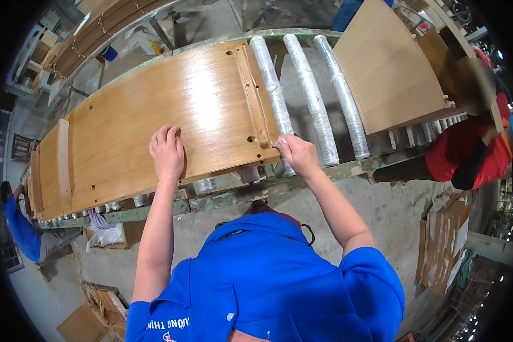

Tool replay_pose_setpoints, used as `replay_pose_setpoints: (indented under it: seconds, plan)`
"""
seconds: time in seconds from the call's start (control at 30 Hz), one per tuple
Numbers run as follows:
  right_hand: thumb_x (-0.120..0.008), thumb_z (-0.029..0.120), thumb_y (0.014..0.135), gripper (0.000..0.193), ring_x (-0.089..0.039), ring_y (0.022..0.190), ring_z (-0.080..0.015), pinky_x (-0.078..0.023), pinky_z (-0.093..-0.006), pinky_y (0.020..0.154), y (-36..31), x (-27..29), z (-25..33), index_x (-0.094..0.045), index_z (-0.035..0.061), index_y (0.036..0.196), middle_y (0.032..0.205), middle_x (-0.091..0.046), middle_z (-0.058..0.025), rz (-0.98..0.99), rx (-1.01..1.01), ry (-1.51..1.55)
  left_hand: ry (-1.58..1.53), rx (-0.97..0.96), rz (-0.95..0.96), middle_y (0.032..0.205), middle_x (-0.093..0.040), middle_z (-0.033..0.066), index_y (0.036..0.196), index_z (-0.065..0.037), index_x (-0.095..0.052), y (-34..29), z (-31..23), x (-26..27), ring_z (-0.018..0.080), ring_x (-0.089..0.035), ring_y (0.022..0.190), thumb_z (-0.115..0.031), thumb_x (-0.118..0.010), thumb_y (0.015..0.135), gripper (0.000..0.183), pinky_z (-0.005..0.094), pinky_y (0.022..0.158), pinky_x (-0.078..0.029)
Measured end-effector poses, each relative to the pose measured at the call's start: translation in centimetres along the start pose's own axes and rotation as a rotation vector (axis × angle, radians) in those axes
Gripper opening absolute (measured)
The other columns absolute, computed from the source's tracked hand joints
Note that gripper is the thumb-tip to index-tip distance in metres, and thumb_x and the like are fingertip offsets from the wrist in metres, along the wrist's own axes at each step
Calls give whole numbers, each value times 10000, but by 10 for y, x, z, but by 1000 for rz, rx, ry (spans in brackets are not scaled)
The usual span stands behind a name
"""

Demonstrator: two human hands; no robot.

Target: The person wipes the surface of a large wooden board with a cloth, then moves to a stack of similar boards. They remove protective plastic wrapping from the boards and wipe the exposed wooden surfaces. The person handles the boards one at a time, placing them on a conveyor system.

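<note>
A large varnished wooden panel [148, 102] lies before me, with dark drilled holes near its edges. A narrow wooden strip [254, 94] with holes runs across its right end, and a pale crosspiece [63, 159] stands toward its left end. My left hand [168, 155] rests on the panel's near side, its fingers loosely bent on the surface and holding nothing. At the near right corner my right hand [300, 156] is closed in a pinch, close to the strip's lower end. A small whitish bit shows at its fingertips, too small to name.
The panel lies on a roller conveyor with wrapped rollers [312, 97] and a green rail [347, 170]. A wooden cabinet [390, 68] stands to the right, with a person in red [467, 151] beside it. Another person in blue [23, 228] is at far left. Flattened cardboard [447, 236] stands lower right.
</note>
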State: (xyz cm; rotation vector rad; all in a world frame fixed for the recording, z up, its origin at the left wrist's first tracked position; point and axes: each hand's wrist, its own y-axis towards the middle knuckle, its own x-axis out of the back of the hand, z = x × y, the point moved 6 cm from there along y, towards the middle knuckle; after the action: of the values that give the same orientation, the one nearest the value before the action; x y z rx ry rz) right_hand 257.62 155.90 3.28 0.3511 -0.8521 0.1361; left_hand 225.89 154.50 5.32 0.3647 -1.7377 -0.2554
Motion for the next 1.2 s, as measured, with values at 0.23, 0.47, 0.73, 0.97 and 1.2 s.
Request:
replay_pose_setpoints:
  seconds: [0.23,0.47,0.73,0.97,1.2]
  plan:
    - [-506,269,848,210,-611,652,-295,-481,-397,561,-2,2,26,-533,83,754,684,-607,-104,181,75,-339,-36,-28,5,1136,-488,96,1045,-106,-551,-15,9,6,298,-414,1102,-127,-499,833,219,427,951,-320]
    - [-324,324,965,388,-454,504,-106,-381,-250,485,-24,8,57,-499,36,1156,679,-549,-48,127,-520,1217,-452,-24,-19,1127,-482,128,1007,-82,-572,-112,45,59,318,-392,1099,-67,-516,804,211,415,952,-322]
    - [-384,292,954,309,-379,511,-92,-316,-247,492,-79,-165,226,-506,69,1129,661,-443,1,581,-701,1987,-435,231,-97,1102,-495,110,958,-76,-581,-245,203,141,298,-411,1065,-90,-537,801,163,396,928,-324]
    - [-437,246,937,209,-378,526,-97,-307,-246,489,-17,-261,358,-483,91,1069,701,-479,-14,651,-501,1708,-316,309,-229,1086,-501,114,953,-68,-591,-259,314,194,292,-419,1045,-87,-535,803,161,386,921,-322]
    - [-435,287,940,201,-364,492,-86,-295,-232,455,100,-356,430,-511,101,923,634,-429,18,400,-292,1380,-125,365,-383,1076,-511,122,945,-59,-599,-198,421,236,294,-424,1037,-105,-523,821,152,389,917,-319]
